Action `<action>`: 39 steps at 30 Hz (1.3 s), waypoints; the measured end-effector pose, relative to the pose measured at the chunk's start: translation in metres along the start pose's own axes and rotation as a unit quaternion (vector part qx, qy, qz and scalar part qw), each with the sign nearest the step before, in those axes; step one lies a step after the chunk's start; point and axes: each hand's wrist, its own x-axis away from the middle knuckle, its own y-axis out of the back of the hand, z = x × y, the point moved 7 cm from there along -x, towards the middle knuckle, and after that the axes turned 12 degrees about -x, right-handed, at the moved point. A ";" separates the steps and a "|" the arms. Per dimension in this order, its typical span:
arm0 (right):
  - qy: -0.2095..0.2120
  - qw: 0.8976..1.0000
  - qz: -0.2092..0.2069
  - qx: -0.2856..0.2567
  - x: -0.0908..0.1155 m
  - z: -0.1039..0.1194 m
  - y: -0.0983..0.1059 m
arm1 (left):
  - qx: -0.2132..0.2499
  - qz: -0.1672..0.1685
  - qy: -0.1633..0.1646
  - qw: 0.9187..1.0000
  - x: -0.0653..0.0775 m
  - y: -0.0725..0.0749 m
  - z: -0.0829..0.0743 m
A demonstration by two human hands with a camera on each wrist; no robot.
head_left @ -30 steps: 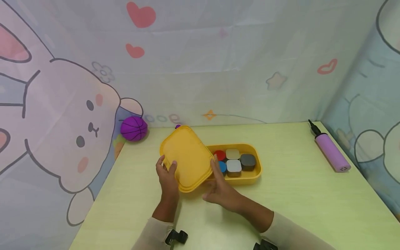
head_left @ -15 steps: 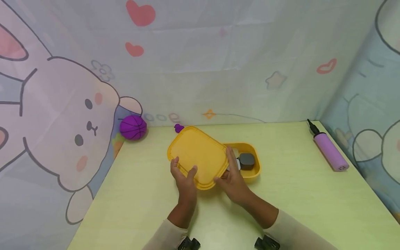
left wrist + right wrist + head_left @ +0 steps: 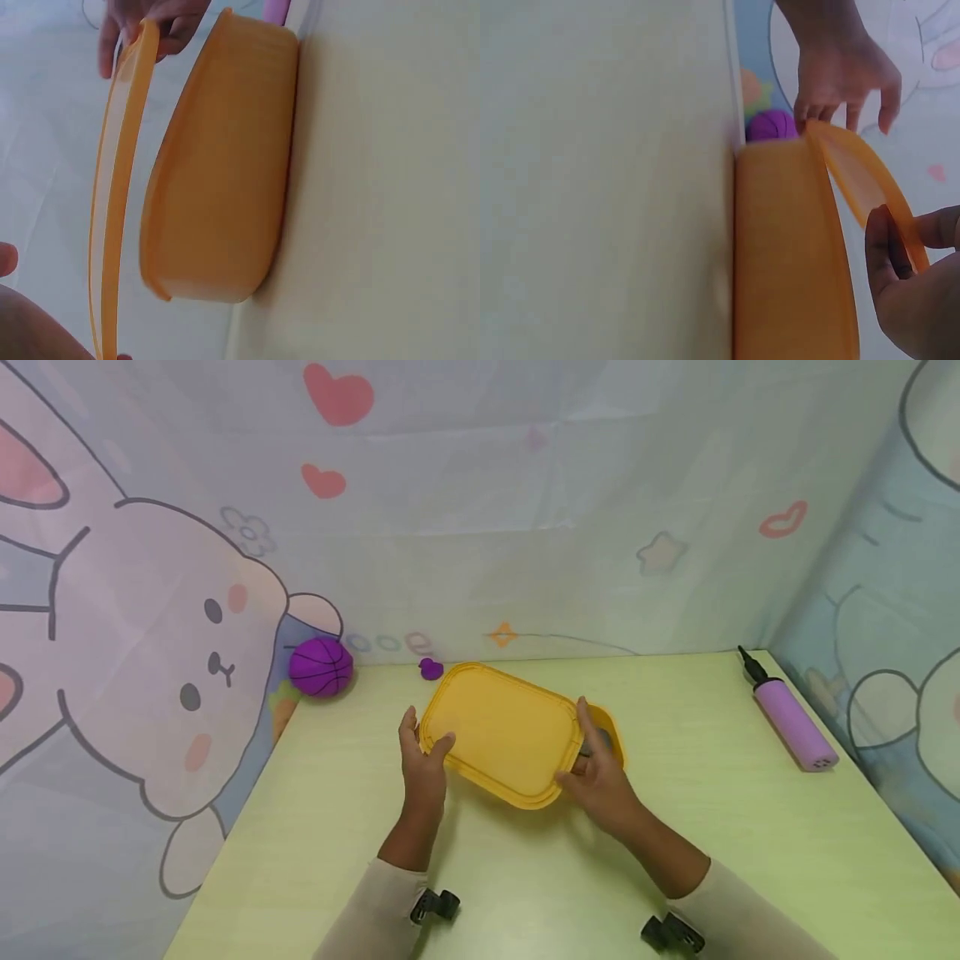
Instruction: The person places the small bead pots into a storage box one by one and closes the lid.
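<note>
A yellow rectangular lid (image 3: 502,735) is held tilted above the yellow box (image 3: 611,727), covering most of it in the head view. My right hand (image 3: 603,789) pinches the lid's right end, thumb above and fingers beneath, as the right wrist view shows. At the other end, my left hand (image 3: 423,772) supports the lid's edge with nearly straight fingers, its thumb lifted off the lid. In the left wrist view a gap separates the lid (image 3: 120,172) from the box (image 3: 225,165) standing on the table. A sliver of a dark grey block (image 3: 596,742) shows inside; other contents are hidden.
A purple ball (image 3: 321,667) sits at the table's back left corner, with a small purple duck (image 3: 431,669) farther right. A pink hand pump (image 3: 795,724) with a black nozzle lies near the right edge. Printed cloth walls (image 3: 480,527) rise behind the pale green table (image 3: 510,877).
Both hands have carried the lid rightward over the box and turned it closer to level with the box's length. The coloured blocks have become mostly covered, and the purple duck has come into view.
</note>
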 end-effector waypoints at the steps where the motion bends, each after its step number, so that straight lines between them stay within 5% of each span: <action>1: 0.000 1.000 -0.002 0.013 0.000 0.003 0.005 | 0.000 0.023 0.002 1.000 -0.003 -0.001 -0.001; 7: 0.008 0.998 -0.022 0.065 -0.001 0.022 0.032 | -0.059 0.115 -0.018 0.991 -0.015 -0.009 -0.016; 12: 0.028 0.992 -0.051 0.116 -0.001 0.040 0.047 | -0.160 0.131 -0.044 0.977 -0.017 -0.014 -0.030; 16: 0.061 0.983 -0.064 0.160 -0.001 0.053 0.051 | -0.196 0.145 -0.062 0.968 -0.017 -0.019 -0.038; 23: 0.139 0.964 -0.066 0.217 -0.003 0.071 0.048 | -0.195 0.184 -0.067 0.961 -0.012 -0.027 -0.045; 31: 0.146 0.947 -0.104 0.267 -0.001 0.076 0.049 | -0.136 0.257 -0.062 0.955 -0.008 -0.033 -0.048; 39: 0.141 0.965 -0.101 0.195 0.003 0.072 0.052 | -0.100 0.277 -0.057 0.954 -0.009 -0.029 -0.051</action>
